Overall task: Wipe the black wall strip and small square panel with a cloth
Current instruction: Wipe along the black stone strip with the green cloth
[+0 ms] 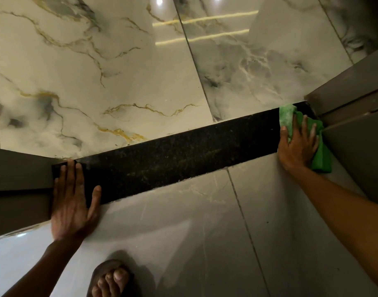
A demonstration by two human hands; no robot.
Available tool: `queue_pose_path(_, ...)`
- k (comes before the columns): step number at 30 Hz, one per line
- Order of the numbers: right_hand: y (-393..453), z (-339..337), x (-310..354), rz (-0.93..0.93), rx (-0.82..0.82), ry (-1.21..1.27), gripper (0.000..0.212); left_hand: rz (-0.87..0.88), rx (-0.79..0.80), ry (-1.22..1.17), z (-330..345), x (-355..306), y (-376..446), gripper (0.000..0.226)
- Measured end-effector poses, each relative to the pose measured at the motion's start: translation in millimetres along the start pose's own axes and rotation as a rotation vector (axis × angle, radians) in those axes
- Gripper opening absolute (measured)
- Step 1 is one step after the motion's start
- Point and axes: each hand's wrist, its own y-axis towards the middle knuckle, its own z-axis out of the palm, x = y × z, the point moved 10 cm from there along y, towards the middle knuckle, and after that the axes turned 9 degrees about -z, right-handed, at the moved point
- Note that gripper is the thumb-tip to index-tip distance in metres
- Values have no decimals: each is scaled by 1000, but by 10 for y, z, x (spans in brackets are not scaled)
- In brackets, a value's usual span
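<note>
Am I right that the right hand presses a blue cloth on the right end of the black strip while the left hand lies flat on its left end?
Not quite: the head view shows the cloth under the right hand is green. The rest holds: it's on the right end of the speckled black strip, left hand flat on the left end.

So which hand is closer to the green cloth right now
Right. The right hand presses flat on the green cloth at the black strip's right end; the left hand rests at the opposite end.

— What are the hands doing?
— The left hand point(73, 202) is lying flat, fingers spread, arm reaching up from below. The right hand point(298, 144) is pressing down palm-first, fingers splayed, forearm stretching in from the right.
</note>
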Motion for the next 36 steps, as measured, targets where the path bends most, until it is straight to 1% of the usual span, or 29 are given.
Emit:
queue_pose_path(4,-5,13,-16,4,-11,16,68,-7,-1,-7,-8,-7,2,84)
queue_pose_path(8,-64,9,-44,20,-65,53,66,-1,-1,-18,-25,-35,-4,84)
queue_pose_path(12,-147,-4,-40,137,-108,135,68,-11,12,-18,-50,-69,-7,85)
queue_pose_path(14,-259,-35,75,213,-118,197,68,-15,39,-12,-65,-123,-21,86)
queue_pose_path(16,-421,-12,318,242,-87,261,66,-41,92,-16,-80,-165,-36,88)
queue_pose_path(18,-606,18,602,250,-41,327,59,-75,150,-19,-120,-224,-36,89)
queue_pose_path(20,-811,65,808,291,15,406,56,-101,215,-61,-184,-330,-36,90)
queue_pose_path(22,-1019,97,966,342,103,489,59,-100,266,-118,-313,-497,-64,89)
queue_pose_path(24,-1206,45,1057,379,169,577,63,-55,290,-124,-484,-708,-116,88)
queue_pose_path(26,-1350,-146,1056,432,129,708,60,-14,315,-113,-654,-947,-168,88)
queue_pose_path(29,-1577,-598,901,591,-21,883,54,2,318,-132,-1014,-1256,-317,88)
queue_pose_path(33,-1957,-1231,675,752,-71,949,57,-12,302,-166,-1561,-1538,-495,88)
queue_pose_path(36,-2234,-1819,563,769,-87,943,58,4,318,-166,-1997,-1764,-643,90)
